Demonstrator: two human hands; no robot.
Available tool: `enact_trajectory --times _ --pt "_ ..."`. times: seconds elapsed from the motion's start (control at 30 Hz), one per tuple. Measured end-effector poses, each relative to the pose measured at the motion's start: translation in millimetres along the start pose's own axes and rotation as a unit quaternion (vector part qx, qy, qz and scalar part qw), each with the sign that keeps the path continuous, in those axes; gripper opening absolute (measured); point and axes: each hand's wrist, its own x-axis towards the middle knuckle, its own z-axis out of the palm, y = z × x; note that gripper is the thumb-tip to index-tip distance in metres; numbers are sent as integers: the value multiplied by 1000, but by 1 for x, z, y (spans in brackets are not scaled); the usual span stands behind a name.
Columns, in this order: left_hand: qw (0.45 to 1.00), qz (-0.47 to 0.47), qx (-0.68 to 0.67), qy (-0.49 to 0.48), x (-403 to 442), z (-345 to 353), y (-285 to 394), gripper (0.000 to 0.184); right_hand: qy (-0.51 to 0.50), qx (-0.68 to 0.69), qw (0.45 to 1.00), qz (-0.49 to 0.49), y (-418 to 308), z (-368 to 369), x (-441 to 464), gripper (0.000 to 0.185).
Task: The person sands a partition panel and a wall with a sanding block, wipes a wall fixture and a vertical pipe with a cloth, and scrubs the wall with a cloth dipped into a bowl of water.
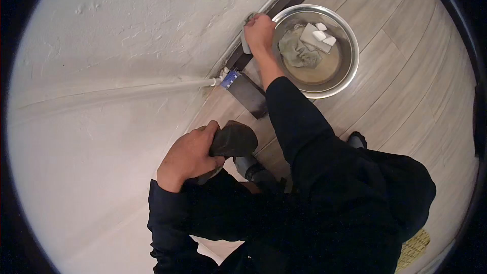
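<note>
My left hand (pixel 190 157) is wrapped round a dark, greyish cloth-like object (pixel 234 139), held low beside the wall. Up by the baseboard, my right hand (pixel 259 33) is closed on a grey-green cloth (pixel 246 40) that touches the foot of the wall, just left of a metal basin (pixel 353 66). In the basin lie a wet greenish cloth (pixel 299 52) and several white pieces (pixel 319 35) in murky water.
A dark box-like object (pixel 247 95) with a blue label stands on the wood-look floor (pixel 401 66) between my arms. A white pipe (pixel 152 86) runs along the wall (pixel 101 122). My feet are below, and a yellow patterned mat (pixel 413 248) shows lower right.
</note>
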Motion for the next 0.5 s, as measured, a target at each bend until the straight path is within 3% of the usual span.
enact_trajectory --times 0.13,0.23,0.27,0.37,0.5 --pt "1000 2 -15 -7 0 -2 5 48 139 50 986 -72 -3 1 22 12" --pt "1000 -11 -18 -12 -3 -2 4 48 202 113 973 3 -15 -1 52 11" --pt "1000 -10 -22 -9 -4 -2 1 48 217 107 970 -26 -15 -1 52 8" --pt "1000 -1 -23 -3 0 0 -5 47 112 49 993 1 -2 9 36 16" --pt "1000 3 -13 -12 6 0 -2 47 140 103 980 -100 -1 8 6 14"
